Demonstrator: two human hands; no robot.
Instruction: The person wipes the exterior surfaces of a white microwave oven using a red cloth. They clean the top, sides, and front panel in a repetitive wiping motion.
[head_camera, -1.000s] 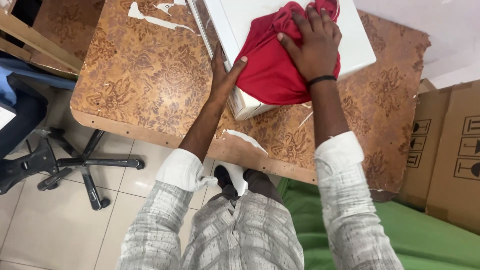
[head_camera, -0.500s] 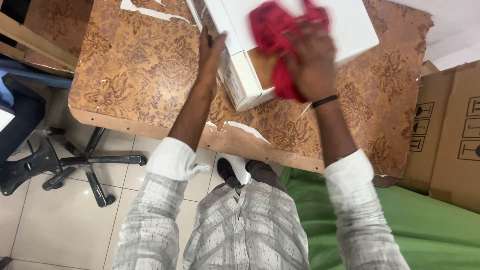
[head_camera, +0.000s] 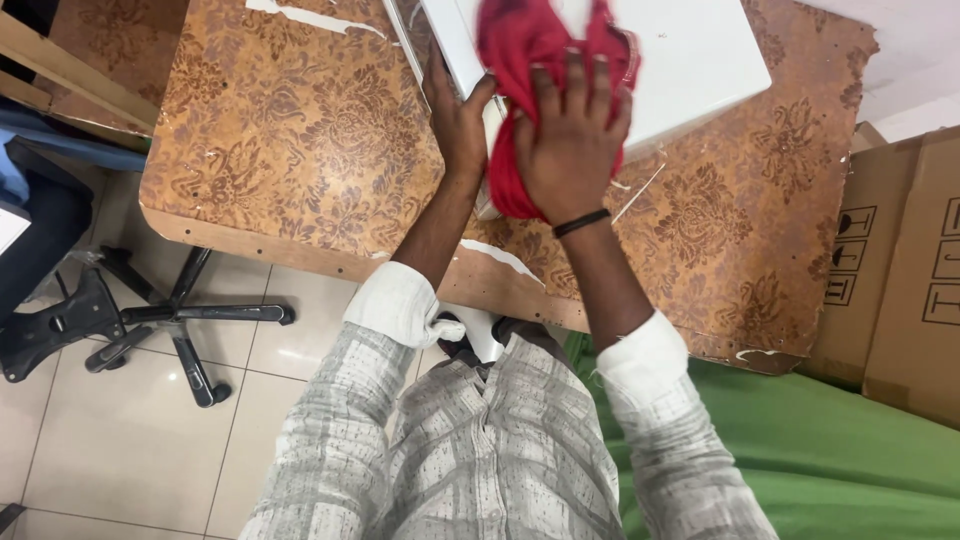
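Right hand flat, fingers spread, pressing crumpled red cloth onto white boxy appliance — left hand grips near edge; keep brace firm, pressure even.

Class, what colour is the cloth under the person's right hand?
Red cloth, pressed by the right hand; head view.
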